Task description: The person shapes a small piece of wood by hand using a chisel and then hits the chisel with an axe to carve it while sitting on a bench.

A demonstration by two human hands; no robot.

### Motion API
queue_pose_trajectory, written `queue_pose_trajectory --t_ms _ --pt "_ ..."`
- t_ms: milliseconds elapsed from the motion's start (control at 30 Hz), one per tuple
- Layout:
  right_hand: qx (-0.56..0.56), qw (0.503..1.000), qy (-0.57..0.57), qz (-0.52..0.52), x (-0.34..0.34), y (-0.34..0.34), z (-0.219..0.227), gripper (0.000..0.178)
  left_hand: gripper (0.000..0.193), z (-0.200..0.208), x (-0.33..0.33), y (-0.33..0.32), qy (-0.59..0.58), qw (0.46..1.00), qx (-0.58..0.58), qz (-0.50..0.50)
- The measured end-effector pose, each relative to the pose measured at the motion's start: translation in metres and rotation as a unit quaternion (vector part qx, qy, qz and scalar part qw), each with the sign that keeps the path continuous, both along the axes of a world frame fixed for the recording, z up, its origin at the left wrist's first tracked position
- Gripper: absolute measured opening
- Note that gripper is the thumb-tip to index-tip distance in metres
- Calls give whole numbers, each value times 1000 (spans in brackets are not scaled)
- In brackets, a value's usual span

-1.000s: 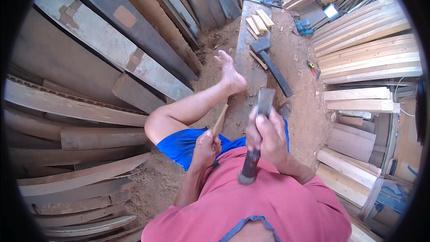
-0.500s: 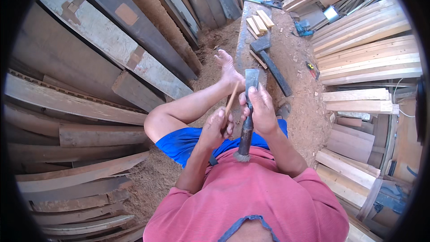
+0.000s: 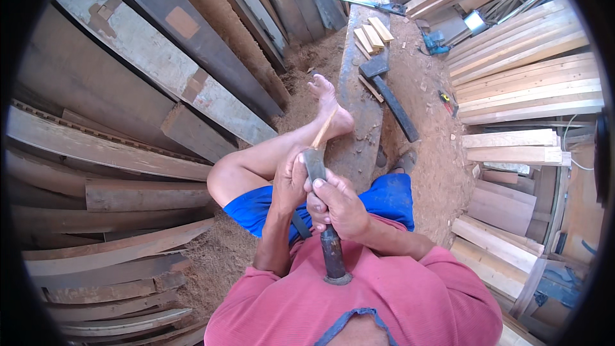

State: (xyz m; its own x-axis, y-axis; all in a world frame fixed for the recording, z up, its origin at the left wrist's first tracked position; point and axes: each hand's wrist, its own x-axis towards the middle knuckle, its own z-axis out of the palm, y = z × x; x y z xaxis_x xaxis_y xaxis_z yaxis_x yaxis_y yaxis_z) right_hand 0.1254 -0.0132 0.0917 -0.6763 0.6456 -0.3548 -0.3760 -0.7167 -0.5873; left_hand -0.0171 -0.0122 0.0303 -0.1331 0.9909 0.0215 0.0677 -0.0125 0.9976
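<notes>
A wide chisel with a dark handle [image 3: 332, 256] is gripped by my right hand [image 3: 340, 204], its fingers wrapped round the shank. The handle's end rests against my shirt, and the flat blade points away from me. My left hand [image 3: 291, 179] is closed on a thin wooden stick [image 3: 325, 127], which slants up and away past the blade tip. The chisel's edge lies at or against the stick, close to my left fingers. The stick's lower end is hidden in the left hand.
Ahead runs a narrow plank bench [image 3: 359, 106] with a mallet [image 3: 392, 93], small wood blocks [image 3: 373, 33] and a handsaw [image 3: 371, 4]. Boards [image 3: 147, 45] lean at the left; stacked lumber [image 3: 528, 86] lines the right. A blue power tool [image 3: 435, 43] lies on the sawdust floor.
My right hand has drawn the chisel back toward my body and left, bringing its blade onto the stick. My left hand has moved slightly left and down with the stick.
</notes>
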Motion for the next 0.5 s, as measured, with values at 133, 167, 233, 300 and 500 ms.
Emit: queue_pose_trajectory --t_ms 133,167,233,300,500 --pt "-12 1000 10 -23 3 1 1 17 30 7 8 -6 47 998 36 28" --pt "-8 1000 5 -24 3 1 0 17 30 7 8 -6 54 997 48 35" --pt "-18 999 0 -35 2 -1 -2 17 30 6 7 -9 94 993 54 40" --pt "-26 998 -6 -53 9 0 0 17 30 1 6 -18 132 989 61 38" --pt "40 992 -21 -118 32 13 10 15 43 -24 2 -57 -201 964 -173 36"
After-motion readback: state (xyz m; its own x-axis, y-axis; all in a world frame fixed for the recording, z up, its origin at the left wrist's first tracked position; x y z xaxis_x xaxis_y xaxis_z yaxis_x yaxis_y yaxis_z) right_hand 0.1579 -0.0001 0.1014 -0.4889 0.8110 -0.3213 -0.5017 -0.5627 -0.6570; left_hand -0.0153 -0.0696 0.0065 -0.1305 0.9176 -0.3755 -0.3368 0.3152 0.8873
